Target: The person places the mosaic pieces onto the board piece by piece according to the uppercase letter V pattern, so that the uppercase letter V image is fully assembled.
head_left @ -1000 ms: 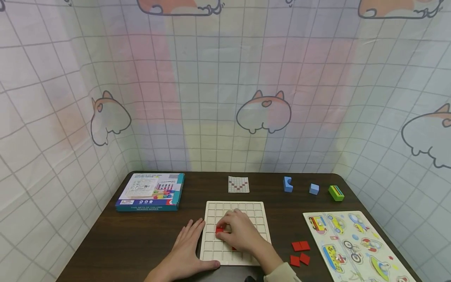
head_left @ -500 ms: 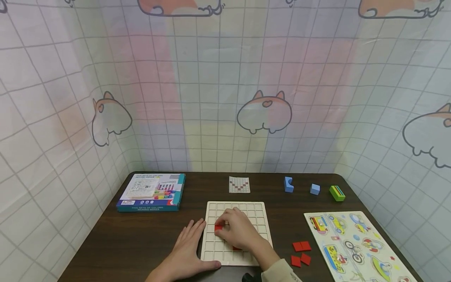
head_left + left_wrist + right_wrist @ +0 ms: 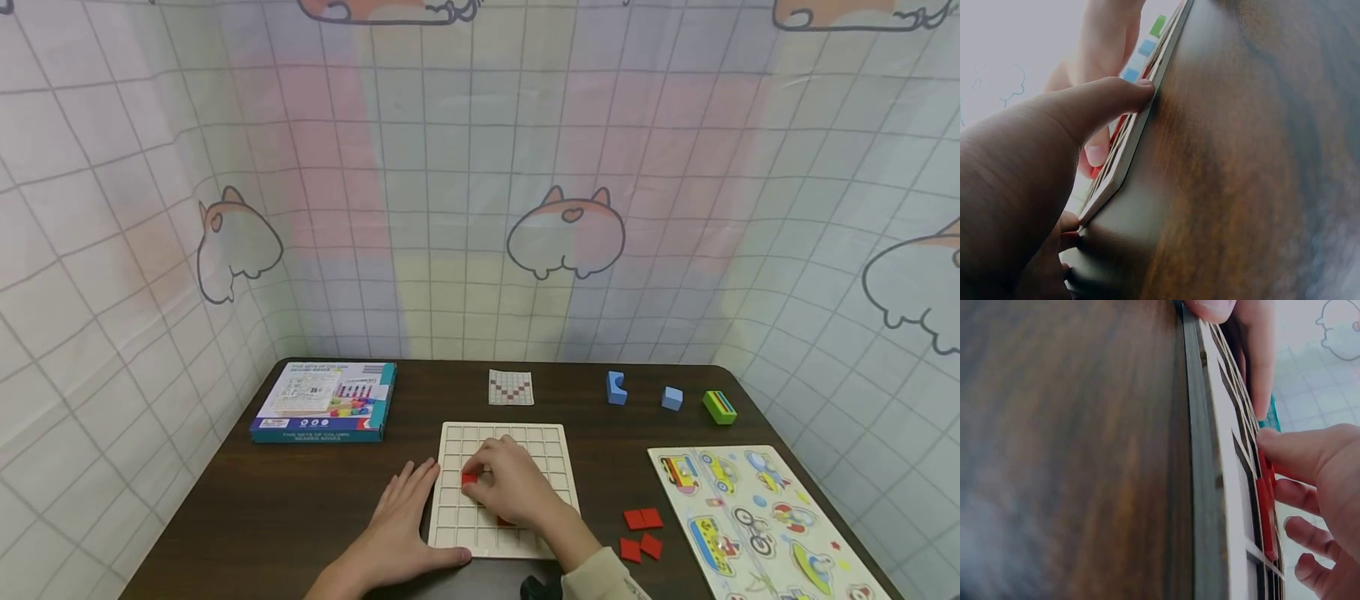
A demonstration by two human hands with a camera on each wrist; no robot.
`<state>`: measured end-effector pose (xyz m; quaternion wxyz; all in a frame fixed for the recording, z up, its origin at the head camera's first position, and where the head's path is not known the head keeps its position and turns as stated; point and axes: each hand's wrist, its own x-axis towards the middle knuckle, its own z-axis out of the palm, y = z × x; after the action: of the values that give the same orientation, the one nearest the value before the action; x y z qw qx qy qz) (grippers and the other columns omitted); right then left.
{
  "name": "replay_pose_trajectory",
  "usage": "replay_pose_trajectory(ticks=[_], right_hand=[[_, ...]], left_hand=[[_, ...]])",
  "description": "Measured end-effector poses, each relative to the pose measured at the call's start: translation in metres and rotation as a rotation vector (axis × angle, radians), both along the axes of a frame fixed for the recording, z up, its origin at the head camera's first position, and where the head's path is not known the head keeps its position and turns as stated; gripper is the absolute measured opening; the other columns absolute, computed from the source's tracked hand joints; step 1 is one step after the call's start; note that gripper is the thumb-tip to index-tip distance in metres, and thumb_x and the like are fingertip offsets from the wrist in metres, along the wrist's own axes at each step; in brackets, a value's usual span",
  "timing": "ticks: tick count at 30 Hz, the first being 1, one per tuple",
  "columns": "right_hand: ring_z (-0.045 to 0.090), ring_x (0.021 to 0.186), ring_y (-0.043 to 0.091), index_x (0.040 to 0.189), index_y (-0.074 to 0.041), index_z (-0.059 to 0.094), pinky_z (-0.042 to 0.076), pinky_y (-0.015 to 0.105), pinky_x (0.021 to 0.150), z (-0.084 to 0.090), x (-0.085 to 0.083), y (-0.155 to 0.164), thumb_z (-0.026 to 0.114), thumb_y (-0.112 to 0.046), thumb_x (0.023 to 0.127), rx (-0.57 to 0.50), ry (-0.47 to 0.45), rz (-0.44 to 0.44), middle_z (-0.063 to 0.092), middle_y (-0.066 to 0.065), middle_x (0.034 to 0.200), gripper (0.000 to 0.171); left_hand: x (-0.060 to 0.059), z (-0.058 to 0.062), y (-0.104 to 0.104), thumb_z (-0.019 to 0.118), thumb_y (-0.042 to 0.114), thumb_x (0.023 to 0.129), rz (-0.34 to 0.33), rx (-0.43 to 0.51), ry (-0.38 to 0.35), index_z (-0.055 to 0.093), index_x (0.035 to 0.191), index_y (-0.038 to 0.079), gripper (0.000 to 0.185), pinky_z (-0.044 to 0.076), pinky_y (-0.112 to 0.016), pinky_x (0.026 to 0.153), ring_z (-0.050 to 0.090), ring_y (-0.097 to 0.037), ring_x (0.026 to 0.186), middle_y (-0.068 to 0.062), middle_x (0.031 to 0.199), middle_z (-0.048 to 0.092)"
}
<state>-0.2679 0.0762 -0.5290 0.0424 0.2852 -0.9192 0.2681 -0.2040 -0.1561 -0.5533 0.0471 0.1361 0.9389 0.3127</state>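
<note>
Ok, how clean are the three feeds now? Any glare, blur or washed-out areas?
Head: evenly lit, lines on the grid board readable. Left wrist: backdrop washed out nearly white, left hand shaded dark, pale glare on the tabletop at lower right. Right wrist: tabletop grain blurred, hazy sheen at lower left.

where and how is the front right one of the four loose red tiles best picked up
Probably best pinched by its near and far edges, coming down from above: the front right red tile lies flat and thin on the dark table, and its left side sits close to the neighbouring tile, leaving little room there.
</note>
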Motion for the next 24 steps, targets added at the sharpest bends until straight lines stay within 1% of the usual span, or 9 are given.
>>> replay_pose_trajectory(ticks=[2,4,12,17,20,24], right_hand=[[0.055,0.097,0.009,0.109,-0.023,0.086,0.053,0.037,0.091,0.001,-0.001,-0.001,0.089,-0.031,0.095,0.006,0.009,-0.012,0.075,-0.01,0.107,0.016],[0.054,0.095,0.008,0.109,-0.021,0.086,0.052,0.035,0.089,0.002,-0.002,-0.002,0.089,-0.031,0.095,0.008,0.017,-0.017,0.075,-0.009,0.105,0.017],[0.053,0.093,0.009,0.109,-0.021,0.087,0.05,0.032,0.085,0.003,-0.004,-0.004,0.089,-0.031,0.095,0.022,0.02,-0.018,0.075,-0.009,0.103,0.018],[0.053,0.097,0.01,0.112,-0.022,0.088,0.05,0.034,0.088,0.002,-0.001,-0.001,0.087,-0.032,0.097,0.032,0.024,-0.022,0.075,-0.008,0.109,0.018],[0.055,0.1,0.012,0.117,-0.021,0.087,0.051,0.037,0.09,0.004,0.002,0.004,0.085,-0.031,0.098,0.01,0.011,-0.014,0.076,-0.007,0.114,0.021],[0.06,0.102,0.017,0.117,-0.018,0.086,0.054,0.038,0.09,0.008,0.003,0.016,0.083,-0.026,0.1,-0.058,-0.021,-0.021,0.077,-0.006,0.112,0.019]], left_hand=[[0.0,0.0,0.0,0.083,0.089,0.073,-0.001,-0.001,0.001,0.03,0.177,0.015,0.138,0.011,-0.073,0.137,0.011,-0.043,0.174,-0.007,0.185,0.029],[0.0,-0.001,0.0,0.082,0.089,0.073,-0.003,-0.001,0.0,0.03,0.177,0.015,0.138,0.011,-0.073,0.137,0.011,-0.043,0.174,-0.008,0.185,0.029],[-0.001,-0.001,-0.001,0.083,0.089,0.072,-0.001,0.01,-0.012,0.03,0.177,0.015,0.139,0.01,-0.073,0.137,0.012,-0.043,0.174,-0.007,0.185,0.029],[-0.001,-0.002,-0.001,0.081,0.091,0.072,-0.001,-0.005,-0.012,0.029,0.177,0.017,0.139,0.01,-0.073,0.138,0.011,-0.042,0.175,-0.006,0.185,0.028],[-0.001,-0.001,-0.001,0.081,0.092,0.072,0.0,-0.005,-0.018,0.029,0.177,0.016,0.139,0.01,-0.073,0.138,0.012,-0.042,0.174,-0.006,0.185,0.028],[0.0,0.0,0.0,0.08,0.093,0.072,0.004,-0.004,-0.029,0.029,0.177,0.016,0.14,0.01,-0.073,0.138,0.012,-0.042,0.174,-0.006,0.185,0.028]])
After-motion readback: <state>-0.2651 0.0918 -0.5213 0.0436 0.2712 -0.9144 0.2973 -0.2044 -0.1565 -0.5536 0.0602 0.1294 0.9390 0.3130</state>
